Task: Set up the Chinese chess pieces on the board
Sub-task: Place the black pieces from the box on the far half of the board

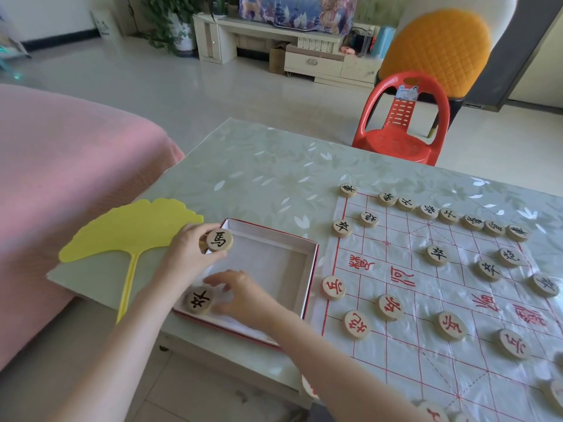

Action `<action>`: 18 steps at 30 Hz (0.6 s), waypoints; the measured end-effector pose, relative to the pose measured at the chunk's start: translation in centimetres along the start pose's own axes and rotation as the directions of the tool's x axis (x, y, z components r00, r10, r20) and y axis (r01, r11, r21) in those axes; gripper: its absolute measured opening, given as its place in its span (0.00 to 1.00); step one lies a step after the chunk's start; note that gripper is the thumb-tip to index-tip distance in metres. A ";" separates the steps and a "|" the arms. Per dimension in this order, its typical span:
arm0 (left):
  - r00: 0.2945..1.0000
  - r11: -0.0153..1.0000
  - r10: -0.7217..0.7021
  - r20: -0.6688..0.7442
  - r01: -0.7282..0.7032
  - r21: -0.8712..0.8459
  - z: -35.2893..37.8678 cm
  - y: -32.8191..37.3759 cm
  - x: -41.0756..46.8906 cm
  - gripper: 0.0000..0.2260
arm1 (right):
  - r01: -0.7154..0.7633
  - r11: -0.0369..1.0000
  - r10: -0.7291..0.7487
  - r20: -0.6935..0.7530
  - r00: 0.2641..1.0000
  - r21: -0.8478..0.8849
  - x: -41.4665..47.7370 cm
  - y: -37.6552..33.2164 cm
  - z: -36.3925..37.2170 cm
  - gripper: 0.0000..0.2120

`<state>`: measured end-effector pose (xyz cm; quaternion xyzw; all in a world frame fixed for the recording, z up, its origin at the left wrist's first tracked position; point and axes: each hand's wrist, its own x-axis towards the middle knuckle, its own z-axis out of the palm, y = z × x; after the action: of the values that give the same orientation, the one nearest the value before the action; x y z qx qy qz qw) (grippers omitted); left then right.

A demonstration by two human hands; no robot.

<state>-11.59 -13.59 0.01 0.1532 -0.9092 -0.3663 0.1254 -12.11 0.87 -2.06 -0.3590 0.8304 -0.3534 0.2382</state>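
Left of my left hand (190, 249) lies a yellow fan (131, 229). That hand pinches 1 black horse piece (219, 240) above the open box (307, 269). Nearer me, my right hand (243, 296) pinches 1 black soldier piece (198, 300) lying in the box. Right of both hands lies the board (420, 354), partly filled.

Wooden pieces, board partly set
Round black- and red-lettered discs (437, 254) lie flat on the red-lined board (426, 354) at the table's right side; one black-lettered disc (219, 240) and another (199, 300) are off it, toward the left edge.
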 end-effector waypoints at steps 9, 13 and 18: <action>0.997 0.997 -0.076 -0.008 0.076 -0.024 -0.4 -0.4 -1.6 0.22 | 0.030 0.984 -0.043 -0.071 0.997 -0.175 1.1 0.9 1.5 0.21; 0.999 0.997 -0.042 -0.014 0.041 -0.064 0.7 0.8 -1.3 0.21 | 0.019 1.000 -0.016 -0.288 0.957 0.008 -2.9 2.6 -3.3 0.21; 0.999 0.997 0.034 0.036 -0.032 -0.068 3.7 4.1 -0.1 0.22 | -0.074 0.966 0.182 -0.452 0.873 0.246 -7.4 6.2 -10.6 0.21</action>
<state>-13.57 -8.41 0.33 0.1271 -0.9010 -0.3972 0.1195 -16.97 13.92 1.04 -0.1775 0.8407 -0.5035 0.0908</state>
